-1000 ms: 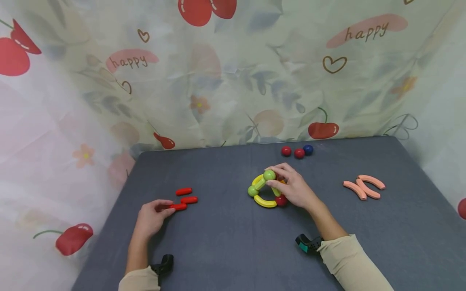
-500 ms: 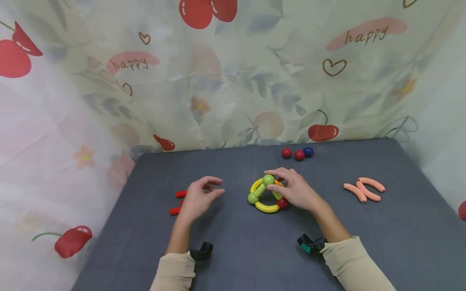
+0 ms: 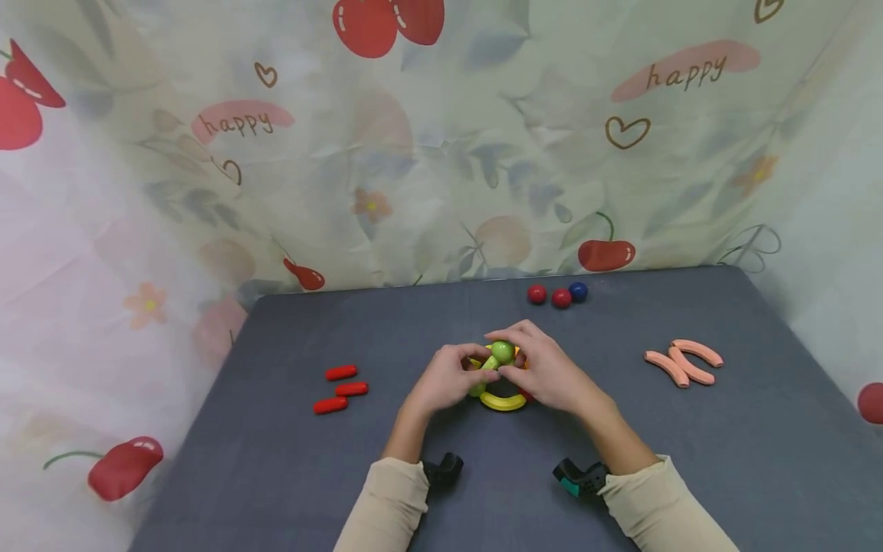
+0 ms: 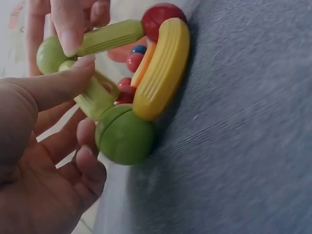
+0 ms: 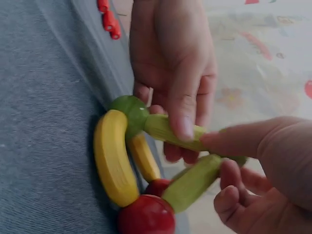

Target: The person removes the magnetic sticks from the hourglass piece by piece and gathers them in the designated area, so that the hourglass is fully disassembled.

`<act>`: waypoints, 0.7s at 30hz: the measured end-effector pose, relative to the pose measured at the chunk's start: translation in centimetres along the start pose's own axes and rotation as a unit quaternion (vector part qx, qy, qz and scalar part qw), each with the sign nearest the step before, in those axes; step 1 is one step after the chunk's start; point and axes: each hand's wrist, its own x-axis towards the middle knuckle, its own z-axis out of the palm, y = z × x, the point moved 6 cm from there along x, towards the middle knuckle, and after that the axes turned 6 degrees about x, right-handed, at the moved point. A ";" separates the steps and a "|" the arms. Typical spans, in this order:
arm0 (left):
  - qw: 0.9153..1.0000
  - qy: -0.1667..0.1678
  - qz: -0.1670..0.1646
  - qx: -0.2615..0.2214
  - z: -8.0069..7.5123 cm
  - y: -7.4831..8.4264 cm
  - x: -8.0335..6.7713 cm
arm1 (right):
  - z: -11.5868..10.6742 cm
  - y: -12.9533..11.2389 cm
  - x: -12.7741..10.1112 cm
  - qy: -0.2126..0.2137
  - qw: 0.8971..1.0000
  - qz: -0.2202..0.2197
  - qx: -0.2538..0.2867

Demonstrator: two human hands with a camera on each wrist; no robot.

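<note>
A small frame of toy balls and rods stands on the table in the head view, with a green ball (image 3: 503, 353) on top. Yellow curved rods (image 4: 165, 68) form its base, joined to a lower green ball (image 4: 126, 137) and a red ball (image 5: 147, 217). Straight light-green rods (image 5: 192, 184) slope up toward the top ball. My left hand (image 3: 444, 377) pinches one light-green rod (image 4: 95, 100) between thumb and fingers. Against the top ball, my right hand (image 3: 548, 374) holds with thumb and fingertips, partly hiding the frame's right side.
Several items lie apart on the dark table (image 3: 290, 475). Red short rods (image 3: 341, 372) lie on the left, pink curved rods (image 3: 692, 373) on the right. Two red balls (image 3: 536, 294) and a blue ball (image 3: 578, 291) sit near the back edge by the printed curtain (image 3: 428, 176).
My left hand has left the red rods and moved right to the frame, where it now pinches a light-green rod. My right hand has stayed at the top ball.
</note>
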 end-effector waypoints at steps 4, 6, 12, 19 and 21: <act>1.000 0.007 0.017 0.001 0.4 0.0 0.0 | 0.3 -0.1 0.0 0.019 1.000 -0.009 -0.018; 1.000 0.013 0.025 0.001 0.4 0.0 0.0 | 0.3 -0.1 0.0 0.024 0.999 -0.010 -0.020; 0.999 0.026 0.029 -0.007 0.5 0.1 0.0 | 0.1 0.2 0.1 0.038 0.999 -0.017 0.003; 0.999 0.027 0.017 0.001 0.7 0.0 0.1 | -0.1 1.7 0.1 0.029 0.991 0.048 0.122; 1.000 0.027 0.013 0.002 0.7 -0.1 0.1 | 0.0 2.2 0.2 0.018 0.981 0.085 0.175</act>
